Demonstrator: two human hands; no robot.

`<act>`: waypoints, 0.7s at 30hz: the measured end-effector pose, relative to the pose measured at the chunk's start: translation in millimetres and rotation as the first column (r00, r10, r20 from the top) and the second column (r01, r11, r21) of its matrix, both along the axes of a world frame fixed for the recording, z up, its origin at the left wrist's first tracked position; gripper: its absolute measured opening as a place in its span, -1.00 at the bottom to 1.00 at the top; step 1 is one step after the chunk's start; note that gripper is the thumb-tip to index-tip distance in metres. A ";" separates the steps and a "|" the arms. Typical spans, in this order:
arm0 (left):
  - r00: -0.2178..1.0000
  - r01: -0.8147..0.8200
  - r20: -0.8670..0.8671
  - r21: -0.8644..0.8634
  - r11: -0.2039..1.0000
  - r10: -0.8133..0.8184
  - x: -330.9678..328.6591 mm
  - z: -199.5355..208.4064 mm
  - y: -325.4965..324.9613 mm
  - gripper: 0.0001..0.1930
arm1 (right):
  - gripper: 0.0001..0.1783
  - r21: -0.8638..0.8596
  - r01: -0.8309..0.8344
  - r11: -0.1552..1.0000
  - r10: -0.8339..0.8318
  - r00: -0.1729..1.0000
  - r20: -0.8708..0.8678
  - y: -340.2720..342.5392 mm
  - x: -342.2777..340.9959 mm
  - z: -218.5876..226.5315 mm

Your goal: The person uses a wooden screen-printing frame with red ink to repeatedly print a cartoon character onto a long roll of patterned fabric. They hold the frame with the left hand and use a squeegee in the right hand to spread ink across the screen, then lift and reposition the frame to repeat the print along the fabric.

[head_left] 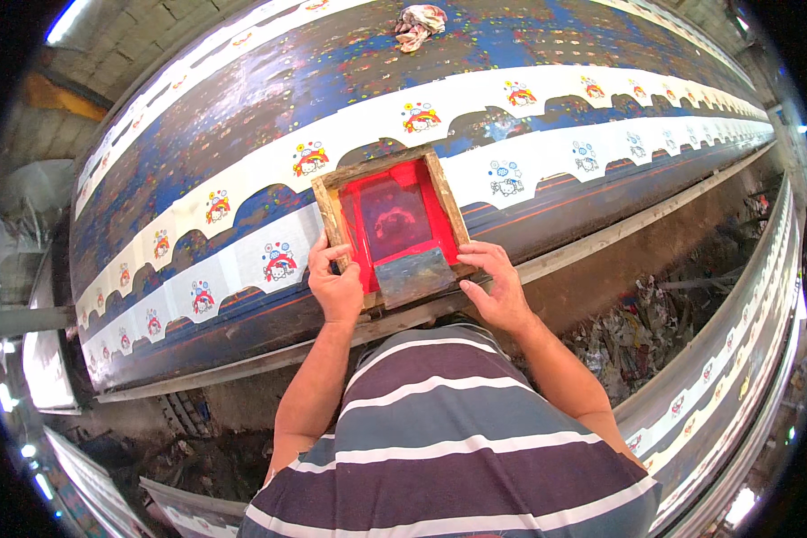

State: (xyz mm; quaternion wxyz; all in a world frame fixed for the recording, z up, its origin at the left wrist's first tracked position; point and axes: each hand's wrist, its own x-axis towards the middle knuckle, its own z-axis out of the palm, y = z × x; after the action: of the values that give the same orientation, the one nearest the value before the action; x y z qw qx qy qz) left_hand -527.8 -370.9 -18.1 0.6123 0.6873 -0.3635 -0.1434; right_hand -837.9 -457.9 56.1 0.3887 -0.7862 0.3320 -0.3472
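Note:
A wooden screen-printing frame [334, 211] lies over the nearer row of white fabric pieces [547, 152] on the long table. Red ink covers its inner edges around a darker mesh window [394, 220]. A flat grey-blue squeegee [412, 276] leans at the frame's near end, reaching over the edge. My left hand [336, 280] is closed around the frame's left bar, near its lower corner. At the lower right corner, my right hand [496, 285] grips the frame with its fingers on the bar, its thumb close to the squeegee.
Printed cartoon motifs in red, yellow and blue run along the farther fabric row [359, 134]; pieces right of the frame show only blue and black. A crumpled stained rag [420, 27] sits on the paint-spotted table [269, 108]. Another table with printed fabric [735, 359] stands at right, beyond littered ground [632, 345].

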 end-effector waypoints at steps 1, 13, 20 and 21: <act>1.000 0.005 -0.015 -0.018 1.000 -0.005 -0.6 -2.2 -0.9 -0.67 | -0.47 0.008 -0.018 1.000 0.018 1.000 0.010 -3.3 -3.4 -0.2; 0.986 0.055 -0.158 0.031 0.998 -0.049 3.6 -9.8 0.7 -0.55 | -0.49 0.021 -0.036 0.999 0.035 0.999 0.039 -11.0 -9.7 -1.6; 0.984 0.055 -0.168 0.020 0.998 -0.051 4.1 -15.4 -0.3 -0.61 | -0.50 -0.276 -0.103 0.956 0.067 0.988 -0.139 -1.7 6.9 21.4; 0.987 0.059 -0.152 0.018 0.998 -0.055 4.0 -15.9 -0.5 -0.62 | -0.50 -0.294 -0.147 0.944 0.101 0.981 -0.167 0.5 12.1 24.4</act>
State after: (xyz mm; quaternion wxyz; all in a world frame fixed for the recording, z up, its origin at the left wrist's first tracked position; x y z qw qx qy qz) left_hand -523.8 -371.4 -34.0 0.6260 0.6706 -0.3337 -0.2170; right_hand -825.8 -457.3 80.5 0.2576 -0.8801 0.2523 -0.3090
